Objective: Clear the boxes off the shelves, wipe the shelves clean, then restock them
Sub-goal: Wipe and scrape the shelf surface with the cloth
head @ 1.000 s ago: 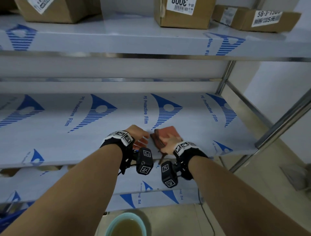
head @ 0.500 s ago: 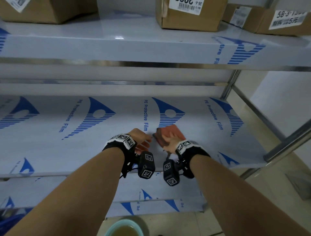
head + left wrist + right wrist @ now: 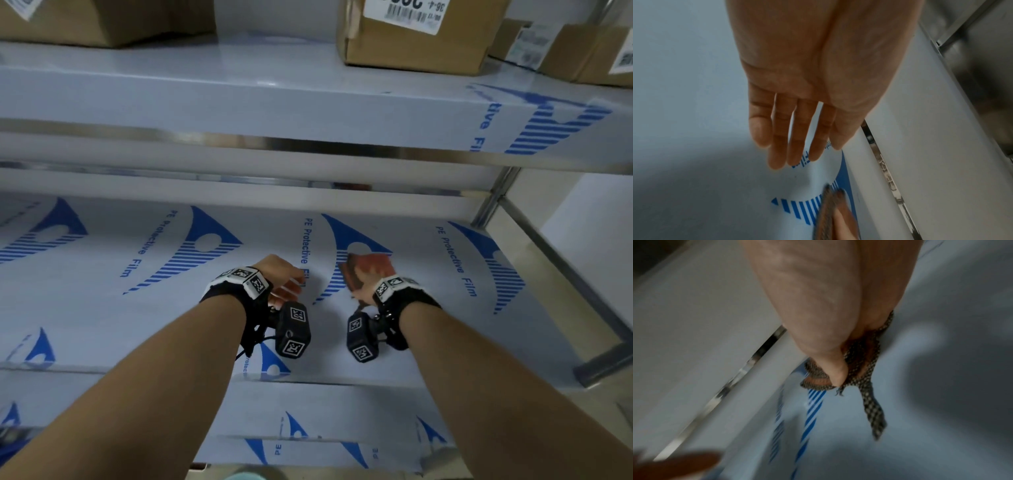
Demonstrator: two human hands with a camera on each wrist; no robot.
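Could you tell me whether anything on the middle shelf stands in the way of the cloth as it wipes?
Nothing visible does: the right hand presses the cloth on the middle shelf, and the open left hand hovers beside it, apart.

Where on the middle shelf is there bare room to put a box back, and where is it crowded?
Free: the middle shelf left of the left hand, out to the frame edge, and the strip between the cloth and the right post. Crowded: the centre, where the right hand holds the cloth, and the upper shelf around its cardboard boxes.
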